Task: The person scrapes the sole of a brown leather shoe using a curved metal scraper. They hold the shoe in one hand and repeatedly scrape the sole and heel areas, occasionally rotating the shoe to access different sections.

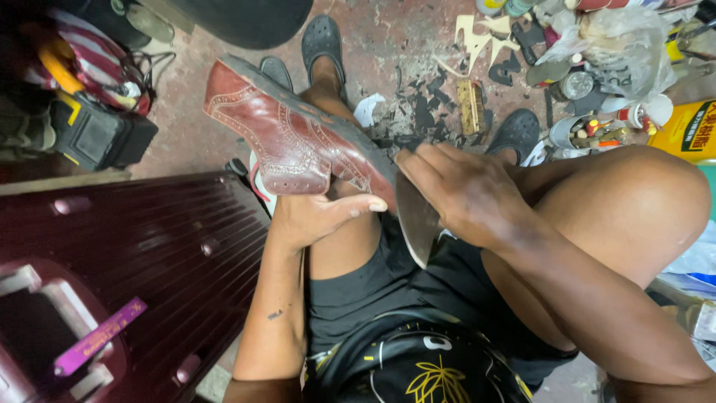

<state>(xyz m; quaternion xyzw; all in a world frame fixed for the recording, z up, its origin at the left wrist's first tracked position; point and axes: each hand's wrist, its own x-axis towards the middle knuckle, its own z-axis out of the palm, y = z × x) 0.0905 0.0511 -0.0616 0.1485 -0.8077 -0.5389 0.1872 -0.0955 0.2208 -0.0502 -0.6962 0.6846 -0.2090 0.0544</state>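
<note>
A reddish-brown leather brogue shoe (283, 134) lies tilted across my left knee, its dark sole edge facing up and right. My left hand (317, 216) cups the shoe from below, thumb stretched along its toe end. My right hand (466, 194) presses on the sole near the toe and grips a flat, curved grey blade (416, 224) that sticks out below the fingers. The blade's handle is hidden in my palm. I am seated with bare knees, in black shorts.
A dark red ribbed suitcase (149, 254) stands at the left. Black clogs (322, 41) are on my feet (517, 130). Sole scraps (425, 104), cans, a plastic bag (619, 45) and a yellow container (690, 130) crowd the floor at upper right. A black bag (97, 134) sits upper left.
</note>
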